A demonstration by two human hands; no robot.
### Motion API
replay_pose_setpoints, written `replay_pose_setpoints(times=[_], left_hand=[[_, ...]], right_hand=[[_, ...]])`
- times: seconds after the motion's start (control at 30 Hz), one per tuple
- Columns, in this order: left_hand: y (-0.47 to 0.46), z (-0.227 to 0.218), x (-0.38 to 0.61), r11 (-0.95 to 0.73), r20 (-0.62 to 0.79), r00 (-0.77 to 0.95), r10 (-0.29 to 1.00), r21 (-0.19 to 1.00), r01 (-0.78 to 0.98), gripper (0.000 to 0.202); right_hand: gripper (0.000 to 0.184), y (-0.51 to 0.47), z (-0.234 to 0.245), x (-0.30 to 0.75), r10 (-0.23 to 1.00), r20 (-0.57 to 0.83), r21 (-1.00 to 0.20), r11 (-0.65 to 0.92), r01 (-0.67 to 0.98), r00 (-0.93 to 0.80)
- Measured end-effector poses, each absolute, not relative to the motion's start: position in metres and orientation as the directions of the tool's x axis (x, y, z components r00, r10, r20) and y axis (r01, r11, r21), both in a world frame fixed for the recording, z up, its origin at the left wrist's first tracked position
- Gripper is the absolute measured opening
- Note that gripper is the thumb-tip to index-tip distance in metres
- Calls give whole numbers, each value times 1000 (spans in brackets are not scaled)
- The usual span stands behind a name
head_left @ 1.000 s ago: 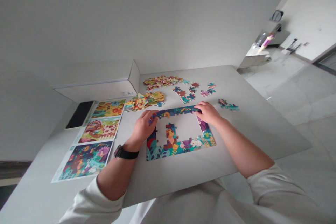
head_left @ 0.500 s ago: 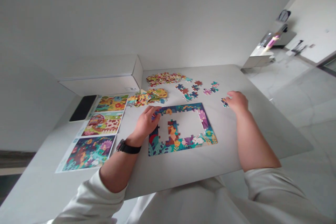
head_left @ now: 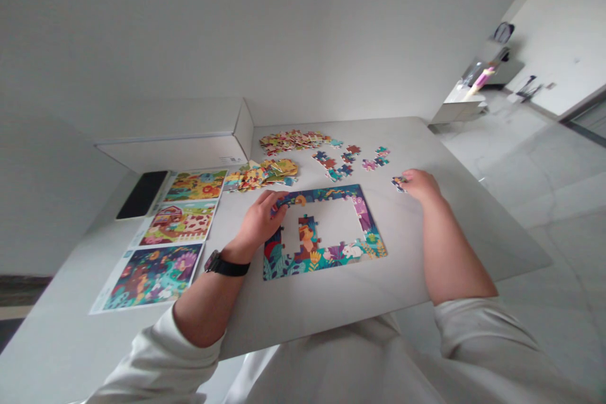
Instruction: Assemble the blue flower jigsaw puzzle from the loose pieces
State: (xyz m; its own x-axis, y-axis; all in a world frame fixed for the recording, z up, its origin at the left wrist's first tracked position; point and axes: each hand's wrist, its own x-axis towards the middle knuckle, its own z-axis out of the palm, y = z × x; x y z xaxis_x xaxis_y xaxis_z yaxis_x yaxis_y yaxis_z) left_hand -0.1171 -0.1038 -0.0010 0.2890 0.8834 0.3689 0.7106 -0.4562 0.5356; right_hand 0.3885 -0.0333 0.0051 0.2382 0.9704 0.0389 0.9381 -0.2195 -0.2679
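Note:
A jigsaw puzzle [head_left: 374,246] lies on the table before me, its colourful border joined around an open middle. A joined section with an orange-brown animal [head_left: 307,233] stands inside, meeting the bottom border. My left hand [head_left: 262,218] rests over the puzzle's upper left corner, fingers stretched forward and thumb apart; what lies under the palm is hidden. Off to the right, my right hand [head_left: 420,187] has its fingertips closed on a small dark blue puzzle piece [head_left: 398,184] at the table surface. Several loose pieces [head_left: 334,164] lie beyond the puzzle, some of them joined.
Two heaps of pieces, a yellowish one [head_left: 269,173] and a reddish one [head_left: 291,140], lie farther back. Three picture sheets [head_left: 156,278] and a dark phone [head_left: 142,194] are on the left. A white box [head_left: 189,148] stands behind them against the wall.
My right fingers have come down and closed on the dark piece. My left hand keeps its place on the puzzle. The whole view has shifted slightly.

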Motion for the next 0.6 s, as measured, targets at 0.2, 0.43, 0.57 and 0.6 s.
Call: replay_pose_setpoints(times=[0.2,0.43,0.57,0.6], left_hand=[[-104,0,-117,-447,381,265,886,550,705,35],[-116,14,-85,-313,277,146,950,841,441,35],[-131,12,-56,-140,116,211,971,985,102,44],[-134,10,-50,-106,88,257,962,993,56,47]], right_hand=[[36,-36,23,370,975,77,-567,-130,813,210],[52,-62,36,277,986,150,-985,155,71,-68],[50,-90,32,208,980,61,-981,24,-192,-189],[50,-96,31,195,975,44,-976,-4,-216,-217]])
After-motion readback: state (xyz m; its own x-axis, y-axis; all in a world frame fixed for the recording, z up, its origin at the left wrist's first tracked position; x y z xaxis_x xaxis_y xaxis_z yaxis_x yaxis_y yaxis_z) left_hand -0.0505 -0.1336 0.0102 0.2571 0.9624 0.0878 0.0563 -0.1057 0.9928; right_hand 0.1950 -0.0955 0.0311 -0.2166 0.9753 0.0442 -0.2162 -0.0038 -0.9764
